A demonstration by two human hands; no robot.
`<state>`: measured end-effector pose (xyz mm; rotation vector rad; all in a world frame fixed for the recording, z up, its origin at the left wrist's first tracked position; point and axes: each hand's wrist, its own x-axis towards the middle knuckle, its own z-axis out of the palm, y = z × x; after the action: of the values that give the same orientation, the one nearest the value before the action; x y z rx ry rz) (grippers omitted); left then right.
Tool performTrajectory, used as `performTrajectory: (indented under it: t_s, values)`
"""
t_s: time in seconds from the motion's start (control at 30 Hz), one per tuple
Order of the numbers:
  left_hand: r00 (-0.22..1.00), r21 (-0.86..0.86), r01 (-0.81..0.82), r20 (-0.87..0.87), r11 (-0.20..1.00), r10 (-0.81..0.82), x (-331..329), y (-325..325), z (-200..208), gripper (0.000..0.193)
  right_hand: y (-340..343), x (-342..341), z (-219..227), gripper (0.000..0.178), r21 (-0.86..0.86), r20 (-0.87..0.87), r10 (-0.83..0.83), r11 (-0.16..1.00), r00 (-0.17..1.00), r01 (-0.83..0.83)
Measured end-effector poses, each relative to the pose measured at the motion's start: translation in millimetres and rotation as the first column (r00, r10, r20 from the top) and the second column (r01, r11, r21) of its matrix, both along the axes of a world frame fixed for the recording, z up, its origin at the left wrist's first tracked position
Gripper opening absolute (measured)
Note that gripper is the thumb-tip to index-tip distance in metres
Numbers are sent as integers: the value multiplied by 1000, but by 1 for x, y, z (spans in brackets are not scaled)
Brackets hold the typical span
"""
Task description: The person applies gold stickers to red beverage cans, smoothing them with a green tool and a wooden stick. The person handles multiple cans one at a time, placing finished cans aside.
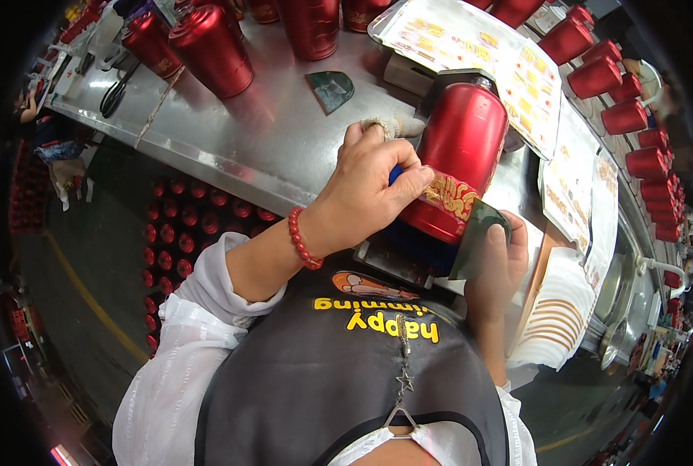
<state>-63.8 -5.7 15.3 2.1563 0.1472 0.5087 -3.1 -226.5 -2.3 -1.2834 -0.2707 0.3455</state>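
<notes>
A glossy red metal canister (464, 128) lies tilted in a holder in front of me, its lower end toward me. Around that end runs a gold-patterned decal band (449, 196). My left hand (373, 175) is at the band's left end, thumb and forefinger pinched together. Whatever they grip is hidden. A beige cloth finger cover (393, 126) sits on one of its fingers. My right hand (501, 252) grips a thin dark green scraper (474, 237), its edge against the canister beside the band. Blue padding (420, 247) shows under the canister.
Several red canisters (210, 50) stand at the table's far side. Another dark green scraper (331, 89) and black scissors (117, 93) lie on the metal table (276, 140). Decal sheets (517, 66) and stacked white sheets (556, 311) are at right. More canisters (183, 233) stand below the table.
</notes>
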Motion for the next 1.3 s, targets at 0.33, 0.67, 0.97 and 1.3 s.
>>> performTrajectory:
  t_s: [0.33,0.67,0.97,1.3]
  values:
    - [966,523,-37,236,851,-103,-21,-39,4,66,1,-1,3,24,-51,24,-19,998,1000,20]
    - [984,589,-20,154,808,-87,-9,-29,-4,94,-3,2,15,34,-144,358,-6,988,934,62]
    - [991,386,74,75,919,-111,-18,-12,-31,94,9,-4,-6,56,-360,770,133,898,624,253]
    - [997,489,21,53,872,-54,-16,-15,-22,102,-1,8,-10,64,-436,855,238,812,462,388]
